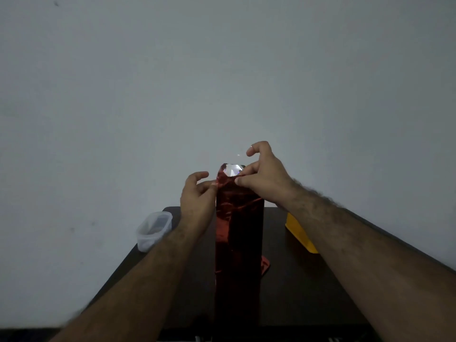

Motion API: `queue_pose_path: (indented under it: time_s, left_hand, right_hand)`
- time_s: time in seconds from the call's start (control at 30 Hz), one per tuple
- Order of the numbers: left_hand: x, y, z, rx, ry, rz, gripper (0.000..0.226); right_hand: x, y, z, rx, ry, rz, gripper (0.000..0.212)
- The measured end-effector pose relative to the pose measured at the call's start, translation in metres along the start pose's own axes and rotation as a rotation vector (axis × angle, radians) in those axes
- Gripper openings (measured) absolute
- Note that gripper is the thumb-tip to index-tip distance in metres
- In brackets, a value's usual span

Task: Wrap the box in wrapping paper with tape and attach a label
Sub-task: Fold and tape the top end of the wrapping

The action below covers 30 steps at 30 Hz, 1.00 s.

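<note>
A tall box [238, 245] wrapped in shiny red paper [223, 218] stands upright on the middle of a dark table [296, 287], with a flap of paper spread at its foot on the right. At its top, the left hand [197, 196] pinches the paper's left edge between thumb and fingers. The right hand [265, 177] pinches the paper at the top right corner, its forefinger curled above. Left of the box sits a clear plastic tub [153, 229]; to the right lies a yellow object [299, 233]. Behind is a plain grey wall [222, 70].
</note>
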<state>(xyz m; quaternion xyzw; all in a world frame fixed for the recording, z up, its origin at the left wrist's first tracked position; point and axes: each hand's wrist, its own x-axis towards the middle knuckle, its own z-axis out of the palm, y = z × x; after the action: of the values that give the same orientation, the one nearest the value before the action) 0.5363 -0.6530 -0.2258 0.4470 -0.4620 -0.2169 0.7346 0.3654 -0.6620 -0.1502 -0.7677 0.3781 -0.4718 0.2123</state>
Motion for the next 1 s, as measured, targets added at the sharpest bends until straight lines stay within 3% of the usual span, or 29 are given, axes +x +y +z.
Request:
queue_pose_path:
  time_s: [0.23,0.43,0.53,0.73,1.0]
  left_hand:
    - [-0.005,-0.009,-0.002,0.097,-0.105,0.119,0.033]
    - [0.004,0.008,-0.005,-0.113,-0.013,-0.119,0.023]
    - [0.011,0.015,-0.008,-0.046,-0.125,-0.127,0.005]
    - [0.012,0.026,-0.008,0.080,-0.344,-0.031,0.010]
    - [0.023,0.032,-0.006,0.297,-0.520,0.092,0.015]
  right_hand:
    - [-0.002,-0.001,0.012,0.149,0.115,0.075,0.058]
    - [-0.011,0.002,0.018,0.214,0.025,-0.061,0.056]
    - [-0.019,0.007,0.019,0.319,-0.030,-0.093,0.053]
    - [-0.036,0.010,0.013,0.534,0.003,-0.066,0.042]
    - [-0.040,0.016,0.009,0.355,-0.045,-0.181,0.039]
